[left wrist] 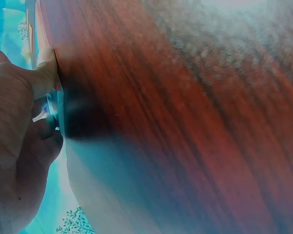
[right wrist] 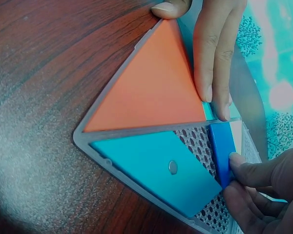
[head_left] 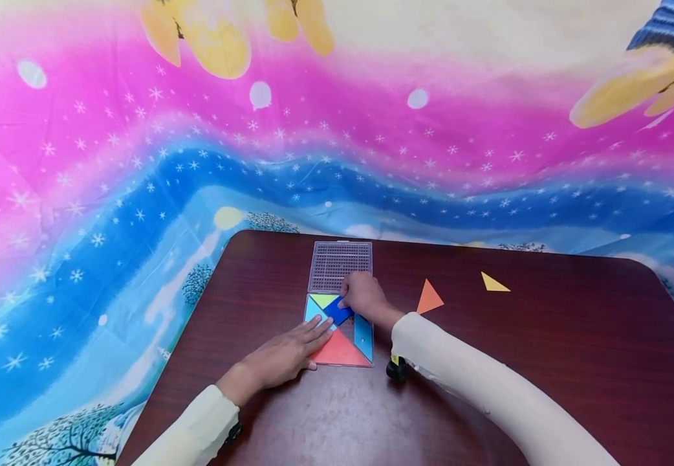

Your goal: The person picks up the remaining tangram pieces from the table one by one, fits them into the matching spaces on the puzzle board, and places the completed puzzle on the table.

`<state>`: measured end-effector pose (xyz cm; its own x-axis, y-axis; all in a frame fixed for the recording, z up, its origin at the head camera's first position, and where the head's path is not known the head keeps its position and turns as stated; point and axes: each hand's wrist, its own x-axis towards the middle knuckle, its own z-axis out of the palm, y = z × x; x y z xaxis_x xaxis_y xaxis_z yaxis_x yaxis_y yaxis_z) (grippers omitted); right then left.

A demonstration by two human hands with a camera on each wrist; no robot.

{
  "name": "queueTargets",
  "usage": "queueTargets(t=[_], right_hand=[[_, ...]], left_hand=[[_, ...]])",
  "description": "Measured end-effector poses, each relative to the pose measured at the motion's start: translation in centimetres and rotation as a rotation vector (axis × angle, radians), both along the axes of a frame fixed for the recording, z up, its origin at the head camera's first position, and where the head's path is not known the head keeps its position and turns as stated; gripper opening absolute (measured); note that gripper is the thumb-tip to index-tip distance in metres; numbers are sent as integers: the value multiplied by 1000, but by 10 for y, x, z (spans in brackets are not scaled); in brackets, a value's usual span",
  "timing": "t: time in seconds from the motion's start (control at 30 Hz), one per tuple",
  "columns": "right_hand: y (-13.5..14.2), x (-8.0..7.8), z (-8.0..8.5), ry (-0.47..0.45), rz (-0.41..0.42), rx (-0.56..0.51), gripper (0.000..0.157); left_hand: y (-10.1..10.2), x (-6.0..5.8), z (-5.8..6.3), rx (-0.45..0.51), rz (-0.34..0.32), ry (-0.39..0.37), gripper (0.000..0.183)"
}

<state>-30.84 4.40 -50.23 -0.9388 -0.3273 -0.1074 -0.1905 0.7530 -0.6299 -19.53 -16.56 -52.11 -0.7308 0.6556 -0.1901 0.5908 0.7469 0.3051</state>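
A clear plastic tangram case (head_left: 339,366) lies unfolded on the table. My right hand (head_left: 366,298) pinches a dark blue square piece (right wrist: 220,148) between thumb and finger, tilted over the perforated tray. My left hand (head_left: 281,353) rests with straight fingers across the light blue triangle (head_left: 314,309) and the edge of the large orange-red triangle (head_left: 343,351). Its thumb touches the case's near edge. A yellow-green triangle (head_left: 322,299) sits at the tray's far side. Along the right side lies a light blue parallelogram (right wrist: 156,165) with a small round metal disc on it.
On the table (head_left: 546,375), right of the case, lie a loose orange triangle (head_left: 430,296) and a yellow triangle (head_left: 494,283). The case's perforated lid (head_left: 339,262) extends toward the back edge. A patterned cloth (head_left: 337,116) hangs behind the table.
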Motion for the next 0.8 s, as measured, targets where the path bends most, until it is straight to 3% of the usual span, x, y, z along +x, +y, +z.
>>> queueTargets(t=[0.4,0.57,0.8], right_hand=[[0,1,0,-14,-15,-10,21],[3,-1,0,10,15,4,18],[31,-11,15,32,25,46,14]], left_hand=[[2,0,2,-20,-2,2,68],[1,-1,2,-23,1,-2,69],[1,0,2,-35,4,14,68]])
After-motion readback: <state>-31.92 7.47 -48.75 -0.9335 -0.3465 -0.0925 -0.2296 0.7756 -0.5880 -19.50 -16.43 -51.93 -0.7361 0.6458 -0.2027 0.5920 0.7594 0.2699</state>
